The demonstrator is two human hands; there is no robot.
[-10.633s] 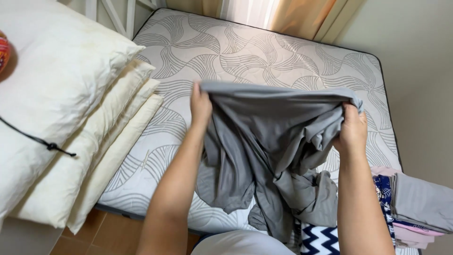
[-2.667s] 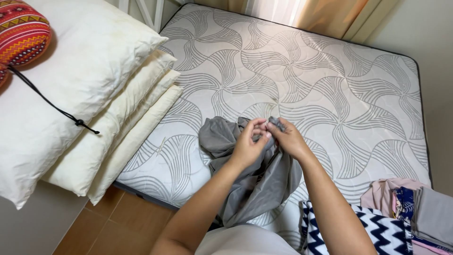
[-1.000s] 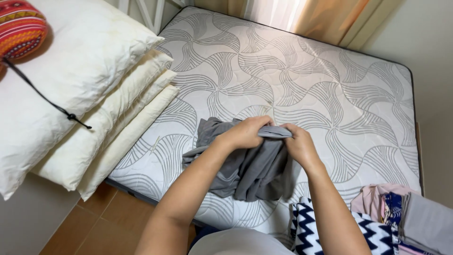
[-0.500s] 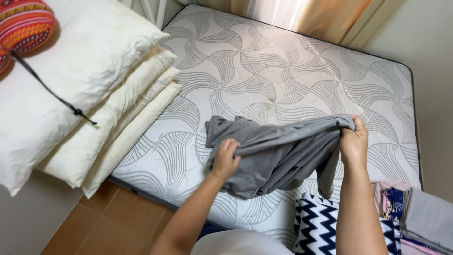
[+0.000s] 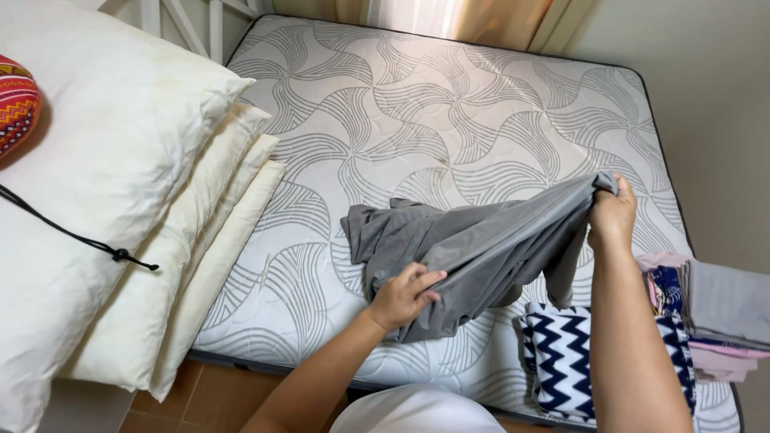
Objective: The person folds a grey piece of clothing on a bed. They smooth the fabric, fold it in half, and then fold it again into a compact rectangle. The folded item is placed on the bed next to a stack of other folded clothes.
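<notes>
A grey garment (image 5: 473,248) is stretched above the near part of a patterned mattress (image 5: 449,112). My right hand (image 5: 612,212) pinches its upper right corner, lifted off the bed. My left hand (image 5: 403,295) grips the lower left part of the cloth, close to the mattress. The fabric sags and bunches between the two hands, with a loose fold trailing to the left.
White and cream pillows (image 5: 120,208) are stacked at the left, with a colourful striped cushion (image 5: 16,104) and a black cord (image 5: 72,236). A navy zigzag cloth (image 5: 561,357) and a pile of folded clothes (image 5: 714,317) lie at the lower right. Curtains (image 5: 481,16) hang beyond the bed.
My hands, together on the bunched garment a second ago, have moved apart. The right hand went up and right, the left stayed low, and the cloth is stretched out.
</notes>
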